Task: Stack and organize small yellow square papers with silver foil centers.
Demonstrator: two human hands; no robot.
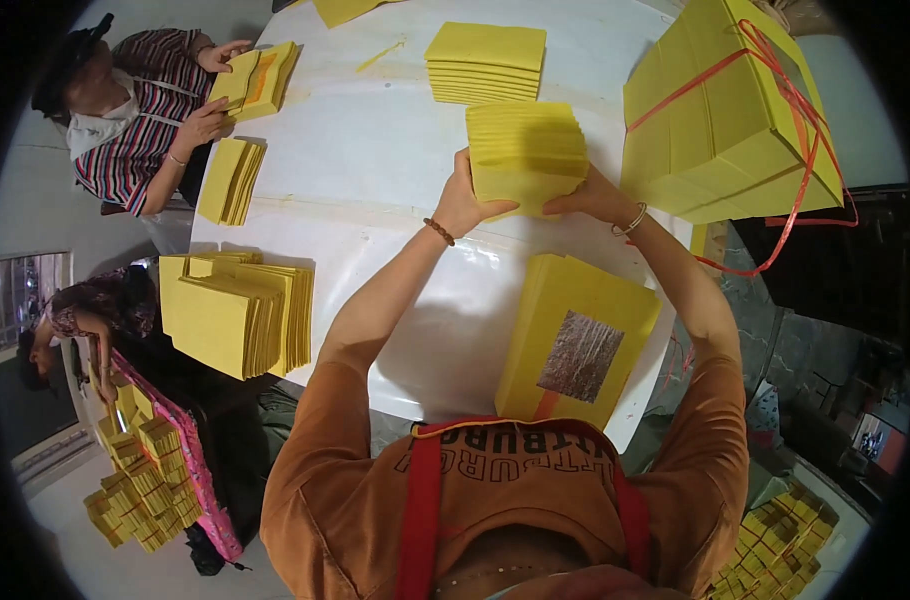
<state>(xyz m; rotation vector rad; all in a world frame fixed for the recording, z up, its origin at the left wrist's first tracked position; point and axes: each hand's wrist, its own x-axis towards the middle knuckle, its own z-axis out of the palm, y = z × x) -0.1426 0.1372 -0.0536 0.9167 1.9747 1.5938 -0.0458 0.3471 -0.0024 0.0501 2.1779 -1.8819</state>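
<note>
The left hand (462, 203) and the right hand (593, 200) both hold one thick stack (526, 155) of yellow paper sheets, standing on its edge on the white tabletop (375, 150). The left grip is closed on the stack's left lower corner, with the thumb on the near face. The right grip is closed on the right lower corner in the same way. The stack is in the middle of the tabletop, a little far from the body, and both arms are stretched toward it. The left wrist wears a bead bracelet (439, 231), and the right wrist wears a thin bangle (630, 222).

Just behind the stack lies a flat pile (486, 60) of the same yellow sheets. To the right stands a big bundle (720, 110) of yellow paper, tied with red string (795, 110). Near the body, at the tabletop's near edge, lies another pile (580, 335); its top sheet has a silver foil square (579, 355) and an orange stripe below it. On the left side lies a wide fanned pile (240, 310).

At the far left corner sits another person (135, 110) in a striped shirt, with both hands on a small pile (257, 80); one more pile (230, 180) lies just beside them. Below, on the floor (125, 560), small yellow bundles (140, 480) are heaped.
</note>
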